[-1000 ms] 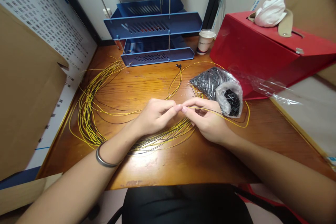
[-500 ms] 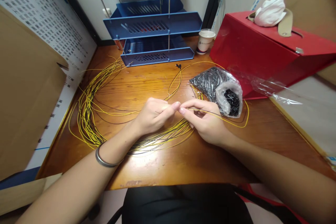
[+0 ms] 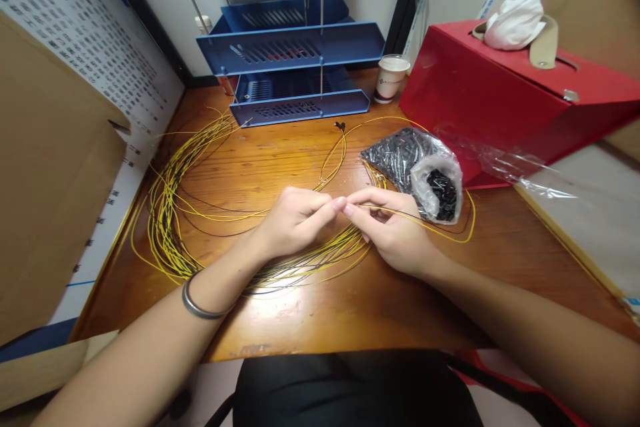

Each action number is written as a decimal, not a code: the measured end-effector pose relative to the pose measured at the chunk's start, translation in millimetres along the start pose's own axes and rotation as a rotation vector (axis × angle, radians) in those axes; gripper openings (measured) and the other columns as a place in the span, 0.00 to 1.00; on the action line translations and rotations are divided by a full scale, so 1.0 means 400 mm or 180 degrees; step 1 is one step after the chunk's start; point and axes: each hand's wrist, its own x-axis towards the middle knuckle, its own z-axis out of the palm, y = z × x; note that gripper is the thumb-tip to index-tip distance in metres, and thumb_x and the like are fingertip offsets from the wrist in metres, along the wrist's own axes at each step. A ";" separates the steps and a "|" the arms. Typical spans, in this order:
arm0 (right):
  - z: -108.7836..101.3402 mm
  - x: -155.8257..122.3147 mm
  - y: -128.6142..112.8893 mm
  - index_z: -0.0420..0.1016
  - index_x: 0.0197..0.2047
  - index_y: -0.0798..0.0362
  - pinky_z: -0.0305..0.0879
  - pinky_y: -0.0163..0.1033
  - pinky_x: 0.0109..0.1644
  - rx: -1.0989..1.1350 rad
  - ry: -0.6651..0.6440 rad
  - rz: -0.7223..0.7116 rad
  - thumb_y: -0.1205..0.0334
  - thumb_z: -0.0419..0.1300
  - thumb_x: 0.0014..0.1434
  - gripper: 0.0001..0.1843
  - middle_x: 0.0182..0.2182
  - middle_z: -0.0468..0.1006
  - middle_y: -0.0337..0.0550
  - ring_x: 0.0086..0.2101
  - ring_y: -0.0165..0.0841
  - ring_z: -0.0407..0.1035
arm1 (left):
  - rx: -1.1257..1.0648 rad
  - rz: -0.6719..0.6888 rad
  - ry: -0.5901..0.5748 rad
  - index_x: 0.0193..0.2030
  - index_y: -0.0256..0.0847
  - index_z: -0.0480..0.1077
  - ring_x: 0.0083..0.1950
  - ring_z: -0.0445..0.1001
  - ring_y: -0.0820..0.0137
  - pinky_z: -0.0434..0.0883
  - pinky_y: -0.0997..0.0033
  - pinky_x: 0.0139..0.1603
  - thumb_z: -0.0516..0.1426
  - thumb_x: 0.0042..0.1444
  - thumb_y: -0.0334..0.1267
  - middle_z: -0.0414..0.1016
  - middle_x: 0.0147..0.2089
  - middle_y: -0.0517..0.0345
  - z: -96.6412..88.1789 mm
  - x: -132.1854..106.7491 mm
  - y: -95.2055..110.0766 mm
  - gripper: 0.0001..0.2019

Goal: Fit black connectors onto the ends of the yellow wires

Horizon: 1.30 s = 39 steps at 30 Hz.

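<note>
My left hand is closed in a pinch, its thumb tip meeting the fingertips of my right hand. Whatever the left fingers hold is hidden. Between thumb and forefinger, my right hand pinches a yellow wire and a dark wire beside it, which trail off to the right and loop back. Under and around both hands lies a large loose coil of yellow and black wires. Past the hands, small black end pieces sit on a wire loop. Just beyond my right hand is a clear plastic bag of small black parts.
Blue stacked trays stand at the back of the wooden table. Right of them are a paper cup and a red tissue box. A cardboard sheet rises at the left.
Both hands stay almost in place; the fingertips have shifted very slightly, with the thumbs still close together. The wires and bag look unchanged.
</note>
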 end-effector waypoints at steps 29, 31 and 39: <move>-0.002 -0.060 -0.046 0.77 0.39 0.46 0.69 0.33 0.25 -0.0676 0.1030 -0.2185 0.67 0.63 0.62 0.05 0.26 0.82 0.35 0.21 0.27 0.72 | 0.0606 0.0011 -0.0023 0.40 0.43 0.82 0.36 0.78 0.69 0.69 0.70 0.39 0.62 0.61 0.38 0.85 0.38 0.58 0.108 0.212 0.014 0.06; -0.005 -0.062 -0.048 0.76 0.40 0.47 0.68 0.32 0.24 -0.0625 0.1000 -0.2281 0.68 0.62 0.61 0.06 0.24 0.80 0.33 0.19 0.26 0.71 | 0.0824 0.0214 -0.0265 0.41 0.44 0.82 0.41 0.80 0.64 0.70 0.65 0.43 0.61 0.61 0.39 0.85 0.41 0.57 0.161 0.252 0.024 0.07; 0.012 -0.050 -0.031 0.77 0.42 0.46 0.72 0.32 0.27 -0.0363 0.1266 -0.2353 0.70 0.63 0.60 0.10 0.30 0.84 0.33 0.24 0.26 0.74 | 0.1605 0.0150 -0.0557 0.37 0.41 0.80 0.45 0.78 0.54 0.65 0.44 0.53 0.56 0.61 0.33 0.82 0.43 0.50 0.261 0.317 0.035 0.09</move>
